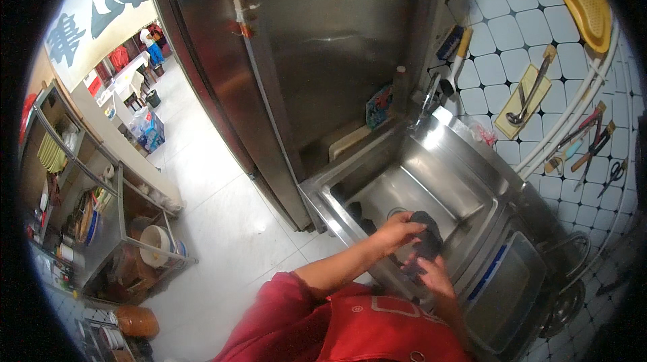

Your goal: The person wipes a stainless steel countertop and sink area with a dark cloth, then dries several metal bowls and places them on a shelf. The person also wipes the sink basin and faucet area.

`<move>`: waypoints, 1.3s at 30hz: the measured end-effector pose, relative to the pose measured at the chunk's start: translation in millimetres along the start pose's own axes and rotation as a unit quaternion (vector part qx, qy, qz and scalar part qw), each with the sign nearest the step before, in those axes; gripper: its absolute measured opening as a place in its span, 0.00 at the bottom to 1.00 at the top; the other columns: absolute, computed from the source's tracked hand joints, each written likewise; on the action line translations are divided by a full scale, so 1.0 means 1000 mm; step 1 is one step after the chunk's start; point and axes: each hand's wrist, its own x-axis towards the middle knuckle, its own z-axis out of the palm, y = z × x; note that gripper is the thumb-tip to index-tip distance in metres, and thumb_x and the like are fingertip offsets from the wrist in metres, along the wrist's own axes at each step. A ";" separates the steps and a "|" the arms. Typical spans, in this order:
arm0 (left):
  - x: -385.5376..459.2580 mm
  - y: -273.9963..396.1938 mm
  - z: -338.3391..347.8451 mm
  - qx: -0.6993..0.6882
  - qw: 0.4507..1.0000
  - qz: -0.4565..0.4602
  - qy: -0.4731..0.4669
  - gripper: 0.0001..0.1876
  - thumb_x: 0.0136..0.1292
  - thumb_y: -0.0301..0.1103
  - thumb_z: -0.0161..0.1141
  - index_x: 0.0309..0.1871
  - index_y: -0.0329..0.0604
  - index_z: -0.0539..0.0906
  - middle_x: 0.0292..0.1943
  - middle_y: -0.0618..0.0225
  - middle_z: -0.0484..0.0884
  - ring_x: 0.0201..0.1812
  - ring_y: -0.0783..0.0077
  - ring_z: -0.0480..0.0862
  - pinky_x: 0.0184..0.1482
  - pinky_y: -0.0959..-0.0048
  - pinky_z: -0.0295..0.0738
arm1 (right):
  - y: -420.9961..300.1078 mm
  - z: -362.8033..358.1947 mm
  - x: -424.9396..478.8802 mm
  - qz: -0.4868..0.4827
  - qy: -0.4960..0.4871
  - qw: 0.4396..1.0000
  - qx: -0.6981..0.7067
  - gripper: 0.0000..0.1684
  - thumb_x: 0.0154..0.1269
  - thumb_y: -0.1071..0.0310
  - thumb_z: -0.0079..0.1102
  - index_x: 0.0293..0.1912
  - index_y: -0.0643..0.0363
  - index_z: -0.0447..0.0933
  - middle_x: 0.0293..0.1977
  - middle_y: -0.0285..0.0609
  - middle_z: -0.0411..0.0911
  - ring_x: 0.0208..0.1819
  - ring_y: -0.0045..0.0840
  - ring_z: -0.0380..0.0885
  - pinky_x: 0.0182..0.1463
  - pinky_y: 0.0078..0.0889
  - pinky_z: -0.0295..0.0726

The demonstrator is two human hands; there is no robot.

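A soft-looking dark item (428, 234), perhaps a cloth, hangs bunched over the basin of the stainless steel sink (384, 180). My left hand (403, 230) grips its upper left side. Lower down, my right hand (433, 275) holds the item's bottom end, its fingers partly hidden by the dark material. Other dark pieces (365, 219) lie against the basin's left wall. The drain (397, 212) shows just behind my left hand. At the back corner of the sink stands a metal faucet (429, 97).
A stainless steel cabinet (333, 59) rises beyond the sink. Right of the basin sits a clear plastic container (510, 291). Ladles (528, 94), scissors (614, 175) and a yellow strainer (584, 11) hang on the tiled wall. Metal shelving (103, 246) stands left across the floor. A person (150, 45) is far off.
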 end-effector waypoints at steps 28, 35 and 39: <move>0.009 0.096 0.086 0.760 0.330 0.437 -0.348 0.35 0.52 0.46 0.63 0.62 0.51 0.63 0.59 0.66 0.65 0.67 0.57 0.57 0.63 0.52 0.61 | -0.089 -0.031 0.046 0.135 -0.285 0.949 0.011 0.18 0.53 0.60 0.64 0.42 0.56 0.73 0.31 0.37 0.74 0.32 0.18 0.74 0.25 0.22 0.72; 0.031 0.124 0.108 0.738 0.284 0.509 -0.340 0.33 0.49 0.35 0.58 0.62 0.55 0.63 0.48 0.69 0.71 0.42 0.60 0.76 0.34 0.72 0.81 | -0.160 0.002 0.045 0.041 -0.345 0.935 -0.071 0.14 0.55 0.60 0.63 0.33 0.60 0.74 0.21 0.38 0.68 0.21 0.20 0.67 0.20 0.22 0.64; 0.051 0.123 0.104 0.730 0.268 0.548 -0.308 0.31 0.47 0.36 0.58 0.59 0.56 0.66 0.40 0.72 0.71 0.34 0.66 0.74 0.26 0.75 0.78 | -0.170 0.000 0.048 0.056 -0.278 0.948 -0.145 0.09 0.60 0.65 0.59 0.33 0.61 0.75 0.21 0.37 0.69 0.22 0.18 0.67 0.20 0.19 0.63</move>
